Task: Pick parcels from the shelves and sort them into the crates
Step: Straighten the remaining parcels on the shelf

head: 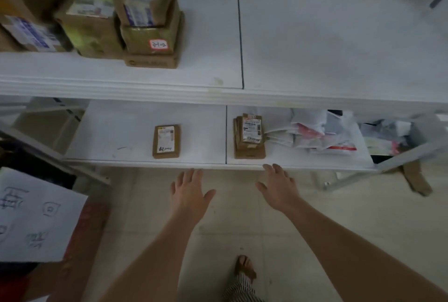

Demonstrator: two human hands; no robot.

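A small flat cardboard parcel with a white label lies alone on the lower white shelf. To its right stands a short stack of small brown boxes, beside a heap of soft plastic mailer bags. My left hand hovers just in front of the shelf edge, below the single parcel, fingers straight and holding nothing. My right hand reaches out beside it with fingers spread, fingertips at the shelf edge below the box stack, holding nothing.
The upper shelf carries several larger cardboard boxes at its left. A red crate with a handwritten paper sign stands at lower left. A flattened piece of cardboard lies on the tiled floor at right. My foot is below.
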